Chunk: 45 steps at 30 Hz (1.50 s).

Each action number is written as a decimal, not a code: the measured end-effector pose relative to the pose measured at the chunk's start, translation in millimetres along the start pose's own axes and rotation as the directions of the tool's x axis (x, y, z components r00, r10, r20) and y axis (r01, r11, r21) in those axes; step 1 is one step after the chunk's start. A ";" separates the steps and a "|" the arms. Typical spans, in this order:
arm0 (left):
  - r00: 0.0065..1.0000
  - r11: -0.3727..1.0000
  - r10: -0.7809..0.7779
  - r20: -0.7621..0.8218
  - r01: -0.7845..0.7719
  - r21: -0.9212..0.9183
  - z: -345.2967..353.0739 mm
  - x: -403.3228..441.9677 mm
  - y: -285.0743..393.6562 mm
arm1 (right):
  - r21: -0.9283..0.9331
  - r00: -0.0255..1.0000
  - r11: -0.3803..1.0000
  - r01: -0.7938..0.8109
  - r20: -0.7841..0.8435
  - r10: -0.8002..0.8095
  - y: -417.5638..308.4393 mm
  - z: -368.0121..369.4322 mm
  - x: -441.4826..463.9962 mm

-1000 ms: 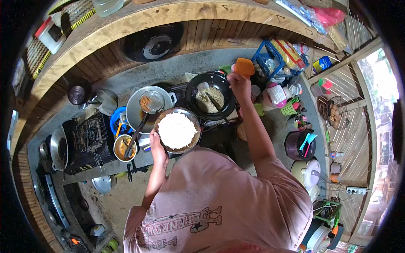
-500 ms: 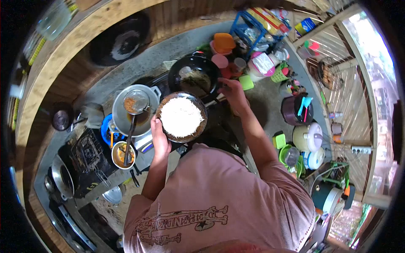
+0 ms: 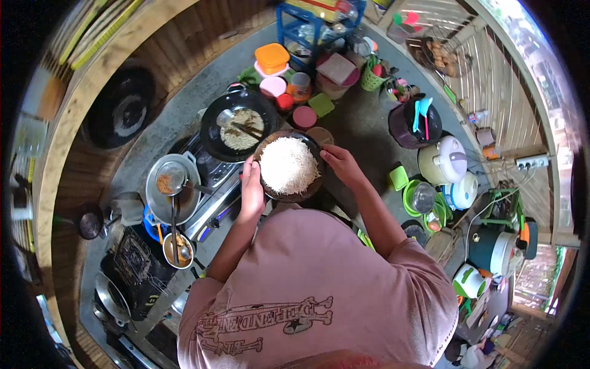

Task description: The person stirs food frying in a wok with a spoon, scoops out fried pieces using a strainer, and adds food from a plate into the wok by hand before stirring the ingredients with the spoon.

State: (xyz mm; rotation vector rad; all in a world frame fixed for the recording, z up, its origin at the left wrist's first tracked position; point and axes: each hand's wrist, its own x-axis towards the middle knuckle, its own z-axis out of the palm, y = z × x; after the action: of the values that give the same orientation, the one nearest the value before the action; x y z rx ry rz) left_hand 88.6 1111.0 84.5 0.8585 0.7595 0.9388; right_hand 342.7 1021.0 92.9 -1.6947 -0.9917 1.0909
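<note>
My left hand (image 3: pixel 252 192) grips the left side of a dark brown bowl (image 3: pixel 294 196), its thumb at the rim. On the opposite side, my right hand (image 3: pixel 344 165) pinches the bowl's rim. White thin shreds (image 3: pixel 289 165) heap inside the bowl; their exact kind is unclear. Just beyond, to the upper left, a black wok (image 3: pixel 215 117) stands on the stove (image 3: pixel 215 169). Pale food (image 3: pixel 236 139) lies in the wok, with a dark utensil resting across it.
A grey pot (image 3: pixel 156 200) with a strainer (image 3: pixel 177 178) across it stands at left, beside a small bowl of food (image 3: pixel 179 251). Plastic containers (image 3: pixel 272 57) line the back wall. To the right are a dark pot (image 3: pixel 402 126) and a rice cooker (image 3: pixel 439 161).
My right hand has come from beside the wok to the bowl's rim. Pale food now shows in the wok, where darker liquid was visible. The camera view has shifted.
</note>
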 end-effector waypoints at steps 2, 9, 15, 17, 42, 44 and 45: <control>0.999 0.999 -0.028 0.043 0.027 0.034 23.9 4.6 -13.4 | 0.032 0.999 0.999 -0.012 -0.033 0.013 17.2 -25.1 -9.4; 0.948 0.958 -0.231 0.217 0.183 0.220 86.1 25.0 -117.1 | 0.070 0.952 0.963 -0.262 -0.142 0.269 95.4 -110.3 -51.0; 0.845 0.732 -0.534 0.012 0.455 0.507 96.4 30.3 -262.7 | -0.141 0.932 0.928 -0.346 -0.162 0.323 263.6 -147.5 -65.1; 0.899 0.618 -0.432 0.070 0.238 0.749 111.4 25.0 -284.2 | -0.127 0.926 0.924 -0.360 -0.173 0.337 323.3 -146.5 -67.0; 0.828 0.533 -0.558 -0.059 0.412 0.739 107.0 68.1 -384.8 | -0.194 0.935 0.916 -0.352 -0.121 0.333 418.1 -201.9 -24.3; 0.840 0.635 -0.543 -0.023 0.428 0.643 77.5 48.2 -378.7 | -0.086 0.945 0.951 -0.296 -0.169 0.279 399.3 -194.2 -43.9; 0.813 0.642 -0.577 -0.075 0.509 0.573 85.2 32.5 -346.4 | -0.022 0.955 0.971 -0.237 -0.186 0.229 379.9 -194.5 -53.8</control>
State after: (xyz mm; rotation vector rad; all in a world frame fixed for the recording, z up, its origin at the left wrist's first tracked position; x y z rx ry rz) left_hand 298.3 1002.6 -184.9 1.1007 1.1483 0.0888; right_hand 571.2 807.5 -202.7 -1.9474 -0.7175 1.0453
